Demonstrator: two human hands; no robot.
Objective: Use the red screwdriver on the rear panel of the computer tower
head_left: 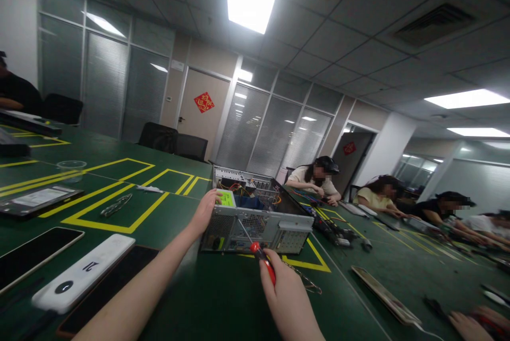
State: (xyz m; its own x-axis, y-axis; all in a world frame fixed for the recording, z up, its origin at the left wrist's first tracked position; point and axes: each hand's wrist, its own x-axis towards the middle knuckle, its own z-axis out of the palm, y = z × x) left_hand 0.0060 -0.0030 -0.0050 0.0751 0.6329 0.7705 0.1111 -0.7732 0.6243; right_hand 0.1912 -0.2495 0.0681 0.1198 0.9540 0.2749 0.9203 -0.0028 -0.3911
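An open computer case (295, 224) lies on the green table with its rear panel facing me, wires and parts showing inside. My left hand (205, 212) grips its left corner, fingers curled over the top edge beside a box with a yellow-green label (227, 199). In my right hand (281, 277) is a screwdriver (261, 253) with a red and black handle, closed in my fingers. Its shaft points up and left at the rear panel; whether the tip touches a screw is too small to tell. Behind my right hand lies a thin wire bundle (305, 277).
To the left lie a white device marked 21 (90, 272), dark phones (40, 253), a hard drive (42, 197), a clear plastic cup (71, 170) and a small clear bag (115, 205). At right are a power bank-like slab (384, 294), cables (337, 229) and several people working.
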